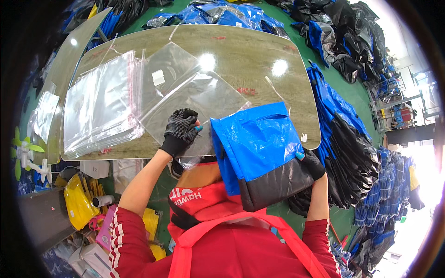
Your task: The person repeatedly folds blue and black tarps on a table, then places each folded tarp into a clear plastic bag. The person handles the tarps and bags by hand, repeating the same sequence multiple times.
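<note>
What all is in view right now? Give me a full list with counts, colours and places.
folded bag: one, blue with a black bottom, at the table's near edge, half inside a clear sleeve
clear sleeve: one, transparent, lying open on the table in front of the person
stack of clear sleeves: one pile, transparent with red strips, on the table's left
table: one, wood-look top
piles of bags: many, blue and black, on the green floor to the right and beyond the table
yellow bag: one, lower left
left hand: black dotted glove, pinning the sleeve's mouth
right hand: black glove, gripping the folded bag's right side
</note>
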Tool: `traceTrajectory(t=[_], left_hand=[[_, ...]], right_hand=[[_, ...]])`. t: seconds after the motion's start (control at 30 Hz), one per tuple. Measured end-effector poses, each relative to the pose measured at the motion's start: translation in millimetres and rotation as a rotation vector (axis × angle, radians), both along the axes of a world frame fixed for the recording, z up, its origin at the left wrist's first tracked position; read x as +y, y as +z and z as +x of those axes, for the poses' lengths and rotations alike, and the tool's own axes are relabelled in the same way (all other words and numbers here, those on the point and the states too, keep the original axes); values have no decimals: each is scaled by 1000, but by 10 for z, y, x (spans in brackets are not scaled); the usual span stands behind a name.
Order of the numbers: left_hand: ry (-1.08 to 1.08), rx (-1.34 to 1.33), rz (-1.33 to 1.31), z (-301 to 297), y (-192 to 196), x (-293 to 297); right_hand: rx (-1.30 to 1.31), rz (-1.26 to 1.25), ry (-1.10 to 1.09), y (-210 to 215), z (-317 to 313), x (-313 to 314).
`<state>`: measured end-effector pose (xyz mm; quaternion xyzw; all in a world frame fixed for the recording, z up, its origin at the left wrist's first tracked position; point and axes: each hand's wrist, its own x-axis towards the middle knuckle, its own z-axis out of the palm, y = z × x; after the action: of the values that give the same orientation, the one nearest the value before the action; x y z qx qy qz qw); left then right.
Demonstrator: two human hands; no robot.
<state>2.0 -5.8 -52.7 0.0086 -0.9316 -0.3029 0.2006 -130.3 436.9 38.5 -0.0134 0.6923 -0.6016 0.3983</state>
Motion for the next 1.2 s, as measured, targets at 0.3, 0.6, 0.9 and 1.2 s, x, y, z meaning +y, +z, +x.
traceTrajectory(t=[0.3,0.6,0.9,1.2], left_hand=[[-29,-122,621,-23,366,-200],[-52,-105,194,587,704,-153],[82,-49,171,646,605,-91],[157,-4,-50,647,623,-34]], right_hand=[[2,68,-12,58,580,-761],[317,-263,-144,-407,169,-1690],[165,47,525,-386,-490,-2234],[66,50,322,-560,-380,-2161]])
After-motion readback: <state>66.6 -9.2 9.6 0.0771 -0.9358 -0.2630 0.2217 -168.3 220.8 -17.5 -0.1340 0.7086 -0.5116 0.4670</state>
